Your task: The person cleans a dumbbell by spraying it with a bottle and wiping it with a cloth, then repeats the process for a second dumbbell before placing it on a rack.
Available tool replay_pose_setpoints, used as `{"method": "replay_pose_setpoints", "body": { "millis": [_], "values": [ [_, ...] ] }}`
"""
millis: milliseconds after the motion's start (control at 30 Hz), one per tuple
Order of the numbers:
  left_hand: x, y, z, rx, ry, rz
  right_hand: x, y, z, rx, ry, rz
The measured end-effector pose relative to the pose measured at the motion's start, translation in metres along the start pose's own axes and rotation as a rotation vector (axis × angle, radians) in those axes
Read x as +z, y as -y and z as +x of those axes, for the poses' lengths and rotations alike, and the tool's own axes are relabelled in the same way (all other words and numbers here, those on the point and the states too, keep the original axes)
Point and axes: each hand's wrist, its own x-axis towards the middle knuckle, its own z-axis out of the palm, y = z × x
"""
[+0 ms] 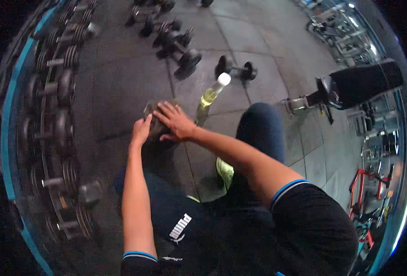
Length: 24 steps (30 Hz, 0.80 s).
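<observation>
Touching one blurred brownish-grey item [155, 130] with both hands, low over the dark tiled floor [120, 83], roughly ahead of the person's legs. Too smeared to identify; can't confirm contact with the floor.

Right hand [176, 122]: fingers spread wide and nearly flat over the item's top and right side, thumb well apart, not wrapped round it. Left hand [140, 132]: at the item's left side, fingers fairly straight and close together; can't tell how far open, or whether it grips.

Bottle [208, 98] with white cap [223, 79] and yellowish liquid: just beyond the right wrist, base partly hidden, no hand on it. Dumbbell [235, 71] on the floor just past the bottle; more dumbbells [180, 51] grouped farther left.

Right knee [261, 122] raised, yellow-green shoe [225, 172] below the right forearm. Row of racked dumbbells [64, 89] down the left side. Black pad [369, 84] on a metal mount at right, red frame [359, 174] lower right.
</observation>
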Motion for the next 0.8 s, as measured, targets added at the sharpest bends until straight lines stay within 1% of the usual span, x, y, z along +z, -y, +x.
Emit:
{"method": "replay_pose_setpoints", "body": {
  "millis": [33, 100, 133, 200, 233, 300, 333, 367, 400, 433, 467, 500, 533, 567, 633, 700, 733, 767, 800],
  "values": [
    [-0.002, -0.001, -0.003, 0.013, -0.016, 0.041, 0.000, 0.005, -0.001, 0.014, -0.004, -0.030],
    [-0.009, -0.017, -0.009, -0.108, 0.043, -0.036, 0.001, 0.013, -0.006, 0.030, 0.000, -0.024],
    [-0.009, -0.016, -0.008, -0.139, 0.026, -0.001, 0.003, 0.015, -0.008, 0.038, -0.012, -0.015],
    [-0.004, -0.017, -0.001, -0.189, 0.006, 0.064, 0.018, 0.017, -0.011, 0.021, -0.037, -0.106],
    [-0.003, -0.019, -0.001, -0.208, 0.004, 0.045, 0.023, 0.019, -0.018, 0.012, -0.037, -0.148],
    [-0.002, -0.020, 0.001, -0.257, 0.009, 0.017, 0.026, 0.015, -0.020, -0.040, -0.052, -0.127],
    [0.002, -0.018, 0.001, -0.249, -0.012, -0.024, 0.024, 0.012, -0.019, -0.063, -0.056, -0.110],
    [0.001, -0.028, -0.007, -0.281, -0.013, -0.057, 0.023, 0.007, -0.020, -0.079, -0.033, -0.110],
    [0.004, -0.017, -0.002, -0.351, -0.013, -0.114, 0.018, -0.002, -0.015, -0.104, -0.018, -0.120],
    [0.002, -0.017, -0.002, -0.347, 0.020, -0.197, 0.008, -0.005, -0.007, -0.082, -0.088, -0.056],
    [0.015, 0.005, 0.007, -0.241, -0.045, -0.392, 0.004, -0.005, -0.003, -0.053, -0.150, 0.014],
    [0.011, -0.009, -0.003, -0.401, 0.089, -0.794, 0.013, -0.016, 0.006, -0.058, -0.212, 0.039],
    [0.006, -0.017, -0.009, -0.428, 0.090, -0.825, 0.024, -0.026, 0.016, -0.063, -0.274, 0.067],
    [0.005, -0.005, -0.008, -0.399, 0.127, -0.830, 0.025, -0.029, 0.025, -0.057, -0.301, 0.056],
    [0.024, 0.040, 0.017, -0.370, 0.047, -0.545, 0.029, -0.021, 0.027, -0.036, -0.346, 0.039],
    [0.021, 0.046, 0.021, -0.287, 0.035, -0.415, 0.034, -0.003, 0.010, 0.090, -0.191, 0.078],
    [0.013, 0.034, 0.021, -0.242, 0.060, -0.438, 0.031, 0.006, -0.001, 0.151, -0.112, 0.085],
    [0.014, 0.025, 0.013, -0.205, 0.090, -0.468, 0.029, 0.017, -0.017, 0.155, -0.106, 0.060],
    [0.020, 0.035, 0.019, -0.213, 0.053, -0.525, 0.026, 0.024, -0.029, 0.153, -0.091, 0.077]
  ]
}}
